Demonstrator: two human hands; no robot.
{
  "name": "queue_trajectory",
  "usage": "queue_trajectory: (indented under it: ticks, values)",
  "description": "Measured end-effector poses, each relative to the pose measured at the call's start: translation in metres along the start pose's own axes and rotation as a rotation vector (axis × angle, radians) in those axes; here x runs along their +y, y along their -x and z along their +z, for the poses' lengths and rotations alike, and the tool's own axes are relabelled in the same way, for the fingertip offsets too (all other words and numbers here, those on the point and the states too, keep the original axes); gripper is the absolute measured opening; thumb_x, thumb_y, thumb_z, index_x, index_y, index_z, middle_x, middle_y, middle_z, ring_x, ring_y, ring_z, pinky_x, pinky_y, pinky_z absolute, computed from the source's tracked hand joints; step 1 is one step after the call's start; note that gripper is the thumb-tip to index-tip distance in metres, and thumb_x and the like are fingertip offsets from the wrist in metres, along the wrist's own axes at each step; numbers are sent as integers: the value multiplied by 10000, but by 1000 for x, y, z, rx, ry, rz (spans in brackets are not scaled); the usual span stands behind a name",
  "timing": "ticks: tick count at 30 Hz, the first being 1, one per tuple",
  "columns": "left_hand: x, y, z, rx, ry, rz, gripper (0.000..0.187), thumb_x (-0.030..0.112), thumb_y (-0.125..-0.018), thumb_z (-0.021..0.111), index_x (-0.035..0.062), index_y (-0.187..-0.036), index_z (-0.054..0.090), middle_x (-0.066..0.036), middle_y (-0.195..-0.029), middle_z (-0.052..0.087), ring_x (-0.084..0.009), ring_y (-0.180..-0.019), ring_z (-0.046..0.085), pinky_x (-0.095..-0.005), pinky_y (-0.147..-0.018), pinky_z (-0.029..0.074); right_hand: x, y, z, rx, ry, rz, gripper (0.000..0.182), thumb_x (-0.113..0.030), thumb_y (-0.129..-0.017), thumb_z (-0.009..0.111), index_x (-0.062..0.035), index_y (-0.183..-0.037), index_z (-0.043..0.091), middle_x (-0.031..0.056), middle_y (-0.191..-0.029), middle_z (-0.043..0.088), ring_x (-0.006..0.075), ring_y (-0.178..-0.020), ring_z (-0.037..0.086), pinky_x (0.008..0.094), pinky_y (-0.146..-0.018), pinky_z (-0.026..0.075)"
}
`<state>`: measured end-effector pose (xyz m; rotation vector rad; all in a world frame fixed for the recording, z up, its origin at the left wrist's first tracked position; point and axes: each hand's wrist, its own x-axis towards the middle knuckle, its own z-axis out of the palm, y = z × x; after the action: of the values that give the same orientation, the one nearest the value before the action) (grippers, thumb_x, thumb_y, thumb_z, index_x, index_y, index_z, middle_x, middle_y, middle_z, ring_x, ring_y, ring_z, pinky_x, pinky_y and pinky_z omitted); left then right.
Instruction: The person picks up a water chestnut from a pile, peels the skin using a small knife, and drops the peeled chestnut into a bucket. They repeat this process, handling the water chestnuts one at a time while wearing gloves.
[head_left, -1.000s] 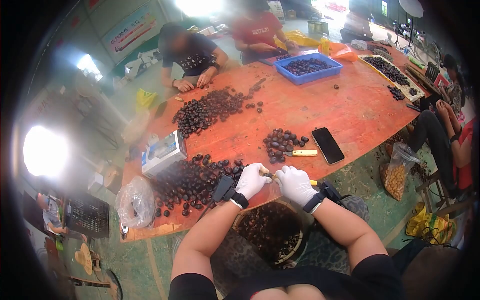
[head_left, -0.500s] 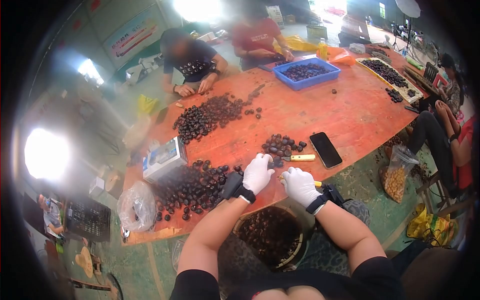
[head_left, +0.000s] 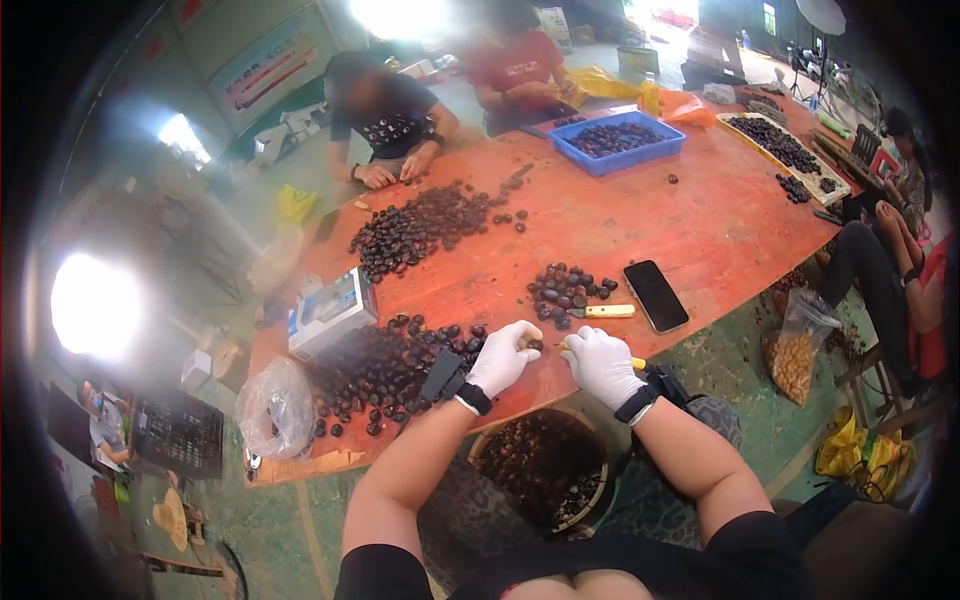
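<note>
My left hand [head_left: 505,357], in a white glove, pinches a dark brown chestnut [head_left: 535,346] above the table's near edge. Close on its right, my gloved right hand [head_left: 600,362] is wrapped round a small knife with a yellow handle [head_left: 638,363]; its blade cannot be made out. Beyond my hands sits a small pile of chestnuts [head_left: 563,286]. Another knife [head_left: 607,311] with a pale yellow handle lies beside that pile. To the left of my left hand spreads a larger heap of chestnuts [head_left: 385,372].
A black phone [head_left: 656,296] lies to the right. A basket [head_left: 598,492] of dark shells stands below the table edge. On the left are a white box [head_left: 333,312] and a plastic bag [head_left: 275,410]. A blue tray [head_left: 620,163] stands farther back. Other people sit around the table.
My left hand has drawn back from the small pile, down and to the left, and a chestnut now shows in its fingers. My right hand has barely moved.
</note>
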<state>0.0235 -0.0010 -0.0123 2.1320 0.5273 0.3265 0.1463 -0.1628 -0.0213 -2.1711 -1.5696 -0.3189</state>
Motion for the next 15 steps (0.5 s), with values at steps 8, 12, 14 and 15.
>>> queue_trajectory:
  ticks: [8, 12, 14, 15]
  values:
    - [1, -1, -7, 25, -478, 187, 309, 45, -769, 744, 14, -1073, 701, -143, -954, 673, -289, -902, 663, -339, -828, 519, -11, -7, 7, 38, -28, -67, 173, -270, -857, 648, -111, -911, 604, 66, -850, 573, 247, -815, 616, 390, -639, 516]
    - [-2, -3, -11, 13, -353, 128, 289, 53, -769, 747, 24, -1055, 721, -144, -950, 673, -286, -914, 661, -339, -838, 511, -12, -13, 11, 64, -31, -102, 159, -256, -850, 649, -112, -891, 595, 63, -842, 571, 248, -828, 613, 388, -643, 511]
    - [-2, -3, -12, 7, -379, 123, 280, 55, -767, 750, 23, -1044, 724, -145, -951, 674, -290, -913, 660, -342, -839, 509, -13, -17, 12, 78, -41, -125, 142, -240, -847, 642, -113, -883, 591, 61, -836, 567, 248, -833, 611, 386, -642, 508]
    - [-2, -4, -12, 4, -381, 121, 279, 54, -766, 749, 22, -1042, 724, -145, -952, 674, -292, -915, 659, -342, -841, 509, -14, -18, 13, 72, -34, -132, 132, -232, -845, 639, -115, -883, 590, 59, -833, 565, 247, -830, 610, 386, -639, 506]
